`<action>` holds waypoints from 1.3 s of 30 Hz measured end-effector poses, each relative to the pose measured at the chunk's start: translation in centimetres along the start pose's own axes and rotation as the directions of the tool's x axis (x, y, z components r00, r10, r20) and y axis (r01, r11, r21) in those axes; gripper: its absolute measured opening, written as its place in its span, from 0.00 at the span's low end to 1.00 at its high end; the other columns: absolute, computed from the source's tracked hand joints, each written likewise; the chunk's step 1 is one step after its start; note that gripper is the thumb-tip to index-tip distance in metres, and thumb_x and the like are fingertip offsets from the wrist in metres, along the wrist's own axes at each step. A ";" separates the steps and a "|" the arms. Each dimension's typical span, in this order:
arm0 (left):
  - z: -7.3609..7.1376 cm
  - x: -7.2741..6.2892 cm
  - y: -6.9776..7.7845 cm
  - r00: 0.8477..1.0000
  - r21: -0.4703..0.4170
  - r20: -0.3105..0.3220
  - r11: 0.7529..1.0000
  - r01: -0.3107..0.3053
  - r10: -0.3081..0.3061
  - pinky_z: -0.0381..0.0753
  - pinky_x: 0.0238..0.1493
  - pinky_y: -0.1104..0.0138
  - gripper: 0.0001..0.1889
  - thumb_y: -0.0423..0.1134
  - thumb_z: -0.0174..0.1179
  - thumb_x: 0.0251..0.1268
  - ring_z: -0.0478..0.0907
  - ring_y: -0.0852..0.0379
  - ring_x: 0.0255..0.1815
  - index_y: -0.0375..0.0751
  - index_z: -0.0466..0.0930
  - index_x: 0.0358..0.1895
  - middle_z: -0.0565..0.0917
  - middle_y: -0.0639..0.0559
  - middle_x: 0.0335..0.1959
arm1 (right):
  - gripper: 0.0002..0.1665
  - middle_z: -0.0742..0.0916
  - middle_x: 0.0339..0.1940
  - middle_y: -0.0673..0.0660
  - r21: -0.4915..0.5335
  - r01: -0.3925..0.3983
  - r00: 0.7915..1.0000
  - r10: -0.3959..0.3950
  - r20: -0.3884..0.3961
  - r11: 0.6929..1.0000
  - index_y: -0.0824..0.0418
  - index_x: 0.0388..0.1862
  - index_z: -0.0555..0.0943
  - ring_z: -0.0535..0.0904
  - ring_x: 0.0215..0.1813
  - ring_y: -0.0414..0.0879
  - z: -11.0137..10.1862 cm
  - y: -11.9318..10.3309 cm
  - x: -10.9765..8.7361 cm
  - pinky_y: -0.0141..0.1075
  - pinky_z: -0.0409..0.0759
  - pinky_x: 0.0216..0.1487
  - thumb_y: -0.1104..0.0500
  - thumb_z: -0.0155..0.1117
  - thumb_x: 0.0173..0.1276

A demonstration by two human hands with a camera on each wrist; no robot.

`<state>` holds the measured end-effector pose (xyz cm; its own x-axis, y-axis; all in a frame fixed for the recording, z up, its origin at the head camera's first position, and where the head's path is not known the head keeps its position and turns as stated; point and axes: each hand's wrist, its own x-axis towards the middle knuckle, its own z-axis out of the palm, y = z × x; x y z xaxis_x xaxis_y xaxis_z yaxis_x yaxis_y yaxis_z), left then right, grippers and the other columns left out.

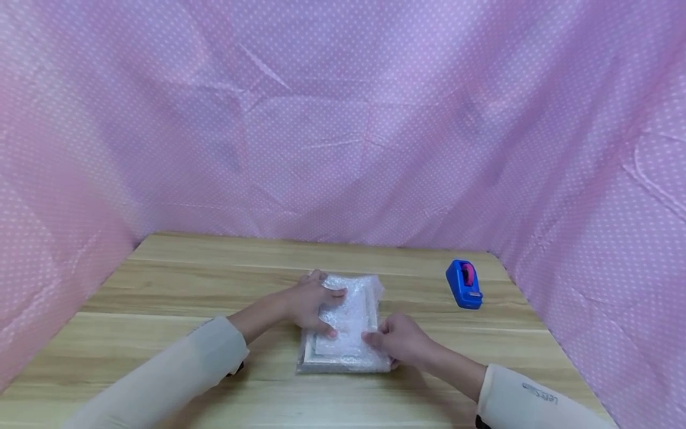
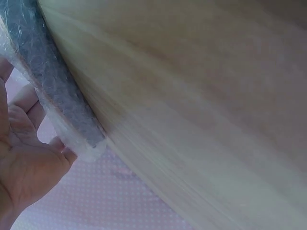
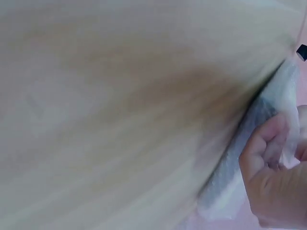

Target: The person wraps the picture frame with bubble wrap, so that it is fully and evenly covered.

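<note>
A flat, rectangular, pale frame-like item (image 1: 321, 358) lies on the table under clear bubble wrap (image 1: 351, 313). Across the left part of the package rests my left hand (image 1: 313, 301), its fingers and thumb spread over the top. That hand (image 2: 29, 163) appears beside the thick grey-looking edge of the bubble wrap (image 2: 62, 81) in the left wrist view. At the lower right, my right hand (image 1: 404, 339) pinches the edge of the wrap, thumb on top. Curled fingers of this hand (image 3: 278, 177) hold the bubble wrap (image 3: 220, 184) in the right wrist view.
A blue tape dispenser (image 1: 461, 289) with a pink core stands on the right side of the wooden table (image 1: 214, 268). Pink dotted cloth (image 1: 343, 119) hangs along the back and both sides. A small dark object (image 3: 302, 51) shows at the right wrist view's edge.
</note>
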<state>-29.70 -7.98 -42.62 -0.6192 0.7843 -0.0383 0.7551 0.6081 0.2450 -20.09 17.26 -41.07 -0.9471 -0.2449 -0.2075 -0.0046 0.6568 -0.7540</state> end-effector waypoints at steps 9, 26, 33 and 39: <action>-0.2 -0.2 0.3 0.999 0.016 0.023 0.999 0.044 -0.044 0.54 0.74 0.35 0.46 0.72 0.67 0.54 0.53 0.31 0.77 0.50 0.72 0.73 0.67 0.59 0.77 | 0.20 0.74 0.16 0.43 -0.293 0.306 0.947 -0.322 -0.007 0.906 0.52 0.22 0.74 0.67 0.20 0.34 -1.4 0.8 0.3 0.29 0.65 0.18 0.50 0.78 0.63; -0.4 -0.2 0.2 0.999 -0.054 0.034 0.998 0.017 -0.015 0.43 0.76 0.34 0.45 0.69 0.67 0.56 0.49 0.25 0.78 0.46 0.72 0.73 0.68 0.55 0.76 | 0.22 0.78 0.19 0.47 -0.086 0.203 0.976 -0.194 0.098 0.975 0.57 0.23 0.76 0.71 0.23 0.39 -2.8 3.3 1.0 0.31 0.71 0.22 0.46 0.69 0.71; -0.4 -0.2 0.3 0.999 -0.056 0.032 0.998 0.040 -0.038 0.41 0.76 0.33 0.45 0.68 0.68 0.56 0.47 0.27 0.80 0.47 0.71 0.73 0.66 0.57 0.77 | 0.12 0.83 0.23 0.52 -0.154 0.238 0.968 -0.246 -0.038 0.959 0.60 0.35 0.83 0.76 0.24 0.41 -8.5 4.7 1.1 0.32 0.75 0.22 0.53 0.67 0.74; -0.3 -0.2 0.3 0.998 -0.057 0.045 0.997 0.045 -0.043 0.43 0.77 0.35 0.46 0.69 0.67 0.56 0.47 0.27 0.80 0.48 0.70 0.74 0.66 0.58 0.77 | 0.16 0.83 0.23 0.52 -0.373 0.112 0.935 -0.225 -0.274 0.921 0.64 0.37 0.82 0.76 0.25 0.43 -15.2 7.9 1.2 0.35 0.74 0.23 0.51 0.65 0.75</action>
<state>-29.41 -7.97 -42.20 -0.6406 0.7624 -0.0920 0.7127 0.6349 0.2983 -26.12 33.03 -37.76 -0.9725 -0.1816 0.1460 -0.2303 0.8434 -0.4854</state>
